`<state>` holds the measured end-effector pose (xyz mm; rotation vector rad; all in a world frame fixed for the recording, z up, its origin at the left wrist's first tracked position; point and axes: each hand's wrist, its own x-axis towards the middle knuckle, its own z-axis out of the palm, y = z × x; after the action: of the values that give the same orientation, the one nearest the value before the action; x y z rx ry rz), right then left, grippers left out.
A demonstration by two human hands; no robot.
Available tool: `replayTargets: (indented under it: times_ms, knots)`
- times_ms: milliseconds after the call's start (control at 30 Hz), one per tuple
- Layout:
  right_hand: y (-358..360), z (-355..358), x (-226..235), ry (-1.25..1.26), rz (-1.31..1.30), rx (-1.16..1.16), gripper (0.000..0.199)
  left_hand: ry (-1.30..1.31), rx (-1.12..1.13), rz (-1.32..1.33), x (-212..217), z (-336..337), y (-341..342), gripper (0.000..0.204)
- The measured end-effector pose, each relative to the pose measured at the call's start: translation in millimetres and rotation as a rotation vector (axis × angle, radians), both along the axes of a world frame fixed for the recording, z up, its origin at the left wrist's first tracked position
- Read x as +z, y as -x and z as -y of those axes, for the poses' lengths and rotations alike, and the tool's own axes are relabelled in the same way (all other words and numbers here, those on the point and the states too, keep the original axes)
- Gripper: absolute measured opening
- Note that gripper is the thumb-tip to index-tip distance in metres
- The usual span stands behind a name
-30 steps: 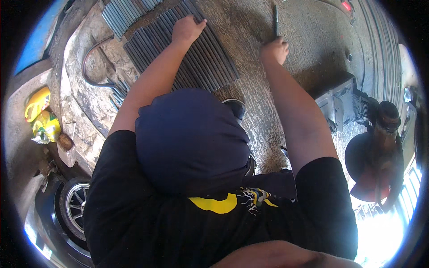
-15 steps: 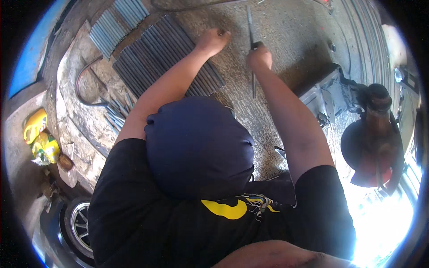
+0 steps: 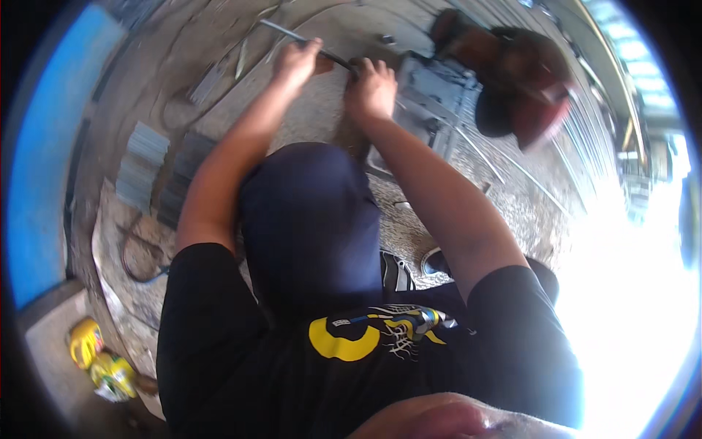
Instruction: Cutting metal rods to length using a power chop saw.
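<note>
Rod (image 3: 333, 58): thin, straight, dk gray, L end paler. L hand (image 3: 296, 63), R hand (image 3: 371, 89): grip clasping it.

Tall blue panel (image 3: 51, 146) leftward, worn grey-brown floor (image 3: 311, 117), glaring white daylight (image 3: 636, 307) rightward.

Slim straight metal rod (image 3: 281, 29): grey, paler at one end, darker toward other. Flat row of short metal rods (image 3: 139, 168): light blue-grey, striped. Neighbouring row of short metal rods (image 3: 177, 183): darker grey. Boxy metal machine base (image 3: 424, 84): grey. Rounded machine guard (image 3: 542, 124): red. Short-sleeved cloth T-shirt (image 3: 212, 351): black; print of bold yellow curve, white branching lines, bits of blue. Cloth trouser leg (image 3: 307, 212): plain navy. Shoe (image 3: 397, 272): black, white lines. Flat upright panel (image 3: 44, 161): bright blue. Plastic pack (image 3: 86, 342): yellow. Crumpled packet (image 3: 113, 373): yellow, green, white. Floor (image 3: 404, 233): speckled grey.
</note>
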<state>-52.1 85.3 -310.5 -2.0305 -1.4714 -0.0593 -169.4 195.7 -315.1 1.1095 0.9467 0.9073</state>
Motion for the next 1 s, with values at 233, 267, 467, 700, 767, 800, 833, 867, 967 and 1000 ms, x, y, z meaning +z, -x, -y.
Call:
replayTargets:
  times_ms: [233, 267, 467, 700, 767, 800, 833, 867, 967, 1000]
  knots:
    - [-45, 50, 98, -0.196, -1.326, -0.192, 0.037, 0.069, -0.075, -0.116, 112, 33, -70, 0.03]
    - [-56, 58, 109, -0.228, -1.524, -0.218, 0.038, 0.04, -0.093, -0.125, 123, 41, -77, 0.03]
    - [-99, 93, 107, 0.018, -1.534, -0.208, 0.054, 0.046, -0.078, -0.114, 148, 97, -111, 0.028]
    - [-122, 84, -5, -0.153, -1.875, -0.142, 0.032, 0.179, 0.055, -0.037, 89, 138, -133, 0.027]
    - [-129, 80, -17, -0.158, -1.961, -0.195, 0.03, 0.176, 0.131, -0.046, 63, 140, -134, 0.026]
    - [-131, 83, -20, -0.05, -1.952, -0.132, 0.028, 0.212, 0.156, -0.039, 51, 139, -134, 0.026]
    - [-135, 88, -20, 0.063, -1.908, -0.136, 0.027, 0.247, 0.22, -0.057, 40, 135, -136, 0.026]
    - [-138, 100, -23, 0.072, -1.986, -0.033, 0.026, 0.265, 0.252, -0.06, 30, 129, -136, 0.027]
    - [-153, 124, -29, 0.246, -1.871, -0.086, 0.025, 0.294, 0.311, -0.087, 0, 106, -140, 0.028]
    - [-160, 133, -37, 0.263, -1.873, -0.142, 0.025, 0.296, 0.346, -0.099, -11, 96, -144, 0.029]
